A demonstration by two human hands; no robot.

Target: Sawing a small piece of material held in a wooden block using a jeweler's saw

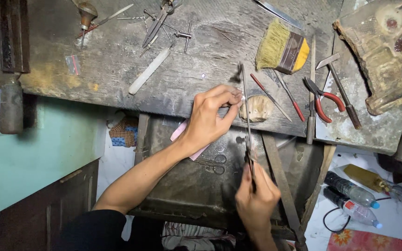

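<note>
On bench: one brush [282,46], two bottles [352,197].

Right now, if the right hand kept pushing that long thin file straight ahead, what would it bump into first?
Probably the left hand's fingers, pinched at the bench edge beside the file; depth is unclear, so it might slide past them.

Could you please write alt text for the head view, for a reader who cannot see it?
Seen from above, a person's right hand holds a long thin file while the left hand pinches something tiny against a wooden peg at the edge of a worn workbench. A brush, red-handled pliers and small tools lie scattered nearby.
</note>
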